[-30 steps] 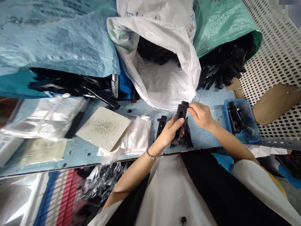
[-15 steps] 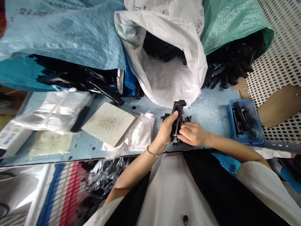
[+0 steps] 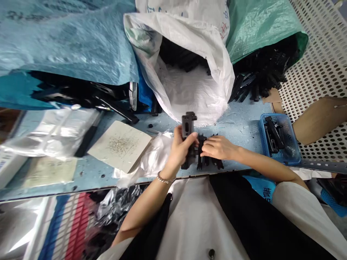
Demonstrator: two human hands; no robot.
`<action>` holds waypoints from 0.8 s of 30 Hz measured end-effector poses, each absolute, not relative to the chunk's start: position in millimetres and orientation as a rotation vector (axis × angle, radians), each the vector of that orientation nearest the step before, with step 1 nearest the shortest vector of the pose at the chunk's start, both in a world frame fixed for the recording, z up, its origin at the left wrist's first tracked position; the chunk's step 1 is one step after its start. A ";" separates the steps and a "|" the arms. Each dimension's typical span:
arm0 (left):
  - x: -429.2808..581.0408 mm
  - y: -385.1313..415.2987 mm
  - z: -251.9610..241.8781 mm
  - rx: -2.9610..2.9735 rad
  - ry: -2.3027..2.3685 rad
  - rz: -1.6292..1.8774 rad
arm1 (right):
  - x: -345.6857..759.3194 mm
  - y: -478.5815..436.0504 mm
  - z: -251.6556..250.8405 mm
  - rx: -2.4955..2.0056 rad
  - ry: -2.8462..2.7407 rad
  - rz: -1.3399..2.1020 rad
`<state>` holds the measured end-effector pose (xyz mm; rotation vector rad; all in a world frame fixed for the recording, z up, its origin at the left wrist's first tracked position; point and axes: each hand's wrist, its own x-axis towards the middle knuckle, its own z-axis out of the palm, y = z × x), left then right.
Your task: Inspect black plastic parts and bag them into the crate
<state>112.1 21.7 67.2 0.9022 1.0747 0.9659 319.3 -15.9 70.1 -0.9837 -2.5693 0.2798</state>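
My left hand (image 3: 180, 150) is closed around a long black slotted part (image 3: 188, 126), its thumb lying across the front. The part stands roughly lengthwise to me, with a wider notched head at its far end. Just right of it, my right hand (image 3: 218, 147) is closed, fingertips down among several narrow black parts (image 3: 207, 162) lying on the blue worktable (image 3: 241, 124). The fingers cover whatever they pinch there. A bracelet circles my left wrist.
Behind the hands, an open white woven sack (image 3: 189, 90) holds black parts. A blue sack (image 3: 67, 47) and a green sack (image 3: 265, 25) flank it. A blue basket (image 3: 294, 159) is at right; a pale square board (image 3: 121, 144) with specks and clear plastic bags (image 3: 159, 151) lie left.
My left hand has moved left with the black slotted part, which is now more upright in view. My right hand has come away from that part to the black parts beside it.
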 end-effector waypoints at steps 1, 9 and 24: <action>99.6 26.7 58.1 0.947 1.169 1.011 | 330.4 -9.0 65.8 -1.048 -2.485 0.339; 73.9 12.8 -18.8 1.417 1.505 0.745 | 453.9 116.3 54.9 -2.257 -0.953 0.251; 154.7 8.9 40.4 1.064 0.757 0.886 | 377.8 -43.1 49.7 -1.784 -0.981 0.786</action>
